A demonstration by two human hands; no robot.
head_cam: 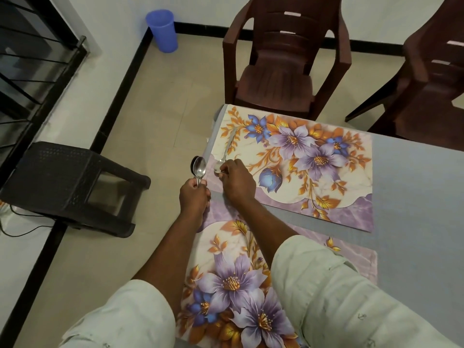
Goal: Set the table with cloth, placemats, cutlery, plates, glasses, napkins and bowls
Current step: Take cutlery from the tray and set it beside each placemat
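Beyond my worktop's far edge stood two brown plastic chairs (283, 61) (431, 71). A black stool (72, 182) sat on the floor, and a blue bin (162, 30) occupied the wall corner.

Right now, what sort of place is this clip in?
Most likely a home dining area: a cloth-covered table with floral placemats, brown plastic chairs pulled up to it, and a tiled floor. The hands hold spoons.
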